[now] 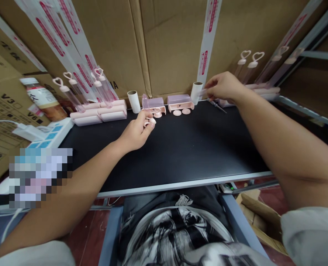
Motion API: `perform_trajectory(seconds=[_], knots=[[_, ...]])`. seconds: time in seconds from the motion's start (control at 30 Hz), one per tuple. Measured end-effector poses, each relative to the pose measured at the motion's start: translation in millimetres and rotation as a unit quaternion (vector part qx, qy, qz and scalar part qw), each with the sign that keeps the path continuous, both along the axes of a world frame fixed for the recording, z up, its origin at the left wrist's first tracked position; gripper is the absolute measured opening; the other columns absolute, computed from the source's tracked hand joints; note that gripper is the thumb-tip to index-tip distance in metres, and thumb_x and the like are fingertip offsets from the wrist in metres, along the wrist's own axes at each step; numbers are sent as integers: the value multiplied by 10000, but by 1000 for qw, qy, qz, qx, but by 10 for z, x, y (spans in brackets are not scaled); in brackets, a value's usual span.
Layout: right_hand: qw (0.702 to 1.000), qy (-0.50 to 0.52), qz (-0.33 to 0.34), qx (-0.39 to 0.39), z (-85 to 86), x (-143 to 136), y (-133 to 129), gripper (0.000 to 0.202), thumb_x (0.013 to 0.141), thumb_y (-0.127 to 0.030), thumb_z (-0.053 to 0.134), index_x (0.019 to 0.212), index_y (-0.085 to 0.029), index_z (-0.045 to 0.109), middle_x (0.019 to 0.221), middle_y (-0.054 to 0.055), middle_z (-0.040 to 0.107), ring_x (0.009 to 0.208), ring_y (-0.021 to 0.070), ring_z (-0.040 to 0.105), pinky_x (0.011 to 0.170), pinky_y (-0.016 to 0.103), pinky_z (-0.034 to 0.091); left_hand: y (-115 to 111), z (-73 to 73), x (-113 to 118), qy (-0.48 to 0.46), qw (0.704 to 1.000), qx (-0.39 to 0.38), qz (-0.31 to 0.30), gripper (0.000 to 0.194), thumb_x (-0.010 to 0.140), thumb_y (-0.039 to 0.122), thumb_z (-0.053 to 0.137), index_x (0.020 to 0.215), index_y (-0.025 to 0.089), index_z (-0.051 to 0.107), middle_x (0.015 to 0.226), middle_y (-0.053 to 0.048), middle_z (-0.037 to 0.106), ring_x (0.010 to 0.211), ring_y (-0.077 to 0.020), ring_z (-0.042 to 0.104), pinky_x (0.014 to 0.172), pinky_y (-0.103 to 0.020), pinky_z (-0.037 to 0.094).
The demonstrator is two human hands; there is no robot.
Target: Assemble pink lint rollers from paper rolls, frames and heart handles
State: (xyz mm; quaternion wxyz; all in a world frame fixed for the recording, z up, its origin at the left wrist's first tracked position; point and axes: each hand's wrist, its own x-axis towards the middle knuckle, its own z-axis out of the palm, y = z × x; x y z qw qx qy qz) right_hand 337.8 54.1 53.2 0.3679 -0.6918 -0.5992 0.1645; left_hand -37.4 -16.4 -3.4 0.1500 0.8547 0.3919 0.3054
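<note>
My left hand (136, 131) is closed around a pale pink heart-handled cap (152, 121), its loop partly hidden by the fingers. Just beyond it lie a pink open-fronted holder (164, 110) and a translucent lilac box (155, 102). To their right are a second pink holder (182, 107) with a lilac box (179, 98), and two pink discs (177, 113) in front. My right hand (221, 88) pinches a clear plastic tube (203, 92), blurred and mostly covered by the fingers, beside a white cardboard roll (196, 93). Below that hand, a small screwdriver (217, 106) lies on the table.
Pink bases (112, 112) with upright heart-topped tubes stand at the left; similar heart-topped tubes (254, 64) stand at the right. Another white roll (134, 101) stands mid-back. A drink bottle (43, 98), a power strip (54, 133) and a pixelated item (40, 175) are left. Cardboard (172, 44) walls the back.
</note>
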Motion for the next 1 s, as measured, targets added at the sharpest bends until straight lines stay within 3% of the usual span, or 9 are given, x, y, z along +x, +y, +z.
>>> perform_trajectory(seconds=[0.1, 0.17, 0.27, 0.43, 0.57, 0.7, 1.0], knots=[[999, 18, -19, 37, -42, 41, 60, 368, 832, 48, 739, 1181, -64, 711, 800, 50, 722, 607, 119, 645, 766, 382, 560, -29, 7, 18, 24, 1000, -7, 12, 389, 1063, 503, 526, 1272, 184, 602, 811, -13, 721, 669, -169, 644, 694, -291, 444], [995, -38, -39, 78, -110, 57, 117, 468, 785, -7, 817, 1227, -103, 696, 932, 83, 757, 752, 180, 692, 857, 420, 581, -52, 17, 30, 38, 999, -19, 16, 412, 1048, 514, 554, 1250, 172, 664, 824, -26, 746, 698, -175, 665, 707, -294, 457], [987, -113, -54, 103, -251, 58, 202, 439, 758, -152, 906, 1144, -177, 697, 1043, 90, 768, 969, 259, 711, 991, 467, 571, -65, 20, 41, 50, 998, -30, 14, 447, 1026, 528, 588, 1217, 160, 754, 880, -50, 781, 749, -180, 681, 738, -301, 477], [988, -101, -30, 114, -472, 53, 318, 349, 767, -245, 900, 1042, -227, 685, 1030, 110, 768, 1023, 343, 729, 1002, 543, 565, -44, -7, 43, 73, 995, -61, -9, 471, 1008, 543, 630, 1219, 165, 816, 942, -54, 813, 751, -165, 673, 754, -298, 480], [983, -76, -8, 168, -485, 12, 311, 284, 877, -346, 821, 1118, -255, 700, 1030, 101, 788, 1020, 322, 732, 1018, 529, 564, -50, -11, 51, 100, 992, -76, -15, 453, 999, 536, 641, 1195, 175, 834, 921, -48, 816, 729, -165, 673, 743, -301, 476], [975, -83, 28, 204, -439, -146, 206, 369, 917, -393, 800, 1246, -261, 700, 1078, 94, 801, 1025, 323, 748, 1035, 526, 568, -73, 4, 63, 112, 990, -85, -14, 443, 992, 523, 644, 1187, 176, 839, 939, -55, 828, 735, -172, 684, 731, -299, 480], [973, -157, 74, 154, -558, -363, 139, 482, 888, -342, 817, 1340, -209, 718, 1071, 122, 820, 1041, 378, 768, 997, 548, 585, -48, -27, 57, 103, 992, -77, -16, 395, 980, 486, 674, 1159, 184, 855, 940, -51, 832, 766, -178, 708, 754, -299, 517]])
